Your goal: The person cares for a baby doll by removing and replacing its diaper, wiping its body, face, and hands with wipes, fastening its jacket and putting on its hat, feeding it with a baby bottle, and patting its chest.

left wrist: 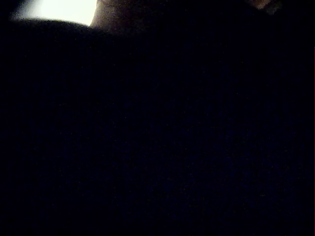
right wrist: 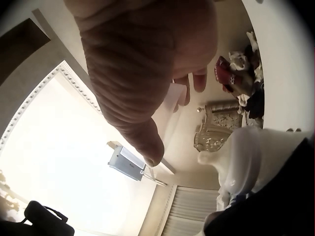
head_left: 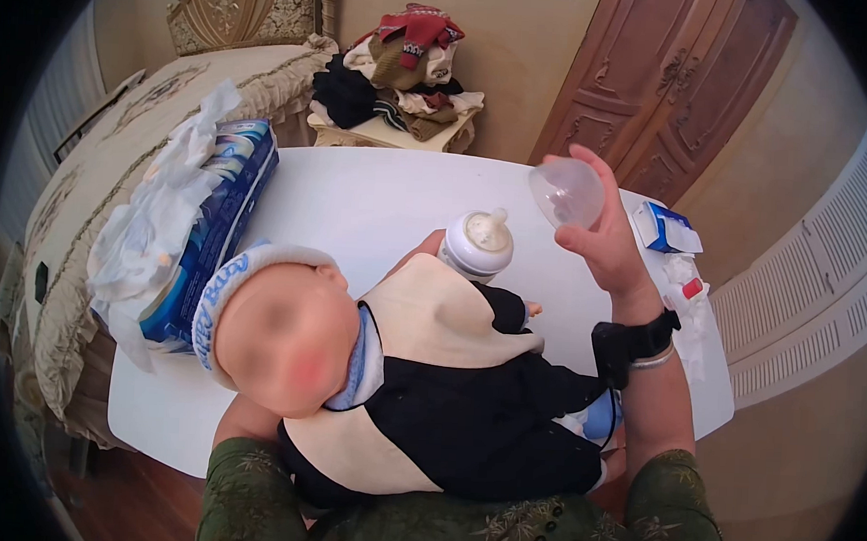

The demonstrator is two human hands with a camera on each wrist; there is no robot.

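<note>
In the head view my right hand [head_left: 604,234], raised over the right side of the table, holds a clear dome-shaped bottle cap [head_left: 565,193] between thumb and fingers. An uncapped baby bottle [head_left: 476,245] with a white collar has its teat pointing up. My left hand [head_left: 425,249] meets the bottle's left side, its fingers mostly hidden behind bottle and clothing. Across my left arm lies a baby [head_left: 485,418] in a black and cream outfit and a knitted hat [head_left: 222,290]. The right wrist view shows the bottle [right wrist: 241,160] below my right hand [right wrist: 142,73]. The left wrist view is nearly black.
A white table [head_left: 360,185] spans the front. On its left sits a blue diaper pack [head_left: 228,204] with white wipes or cloths [head_left: 155,229] piled on it. A small blue-and-white box [head_left: 667,228] and a red-capped item [head_left: 692,288] lie at the right edge.
</note>
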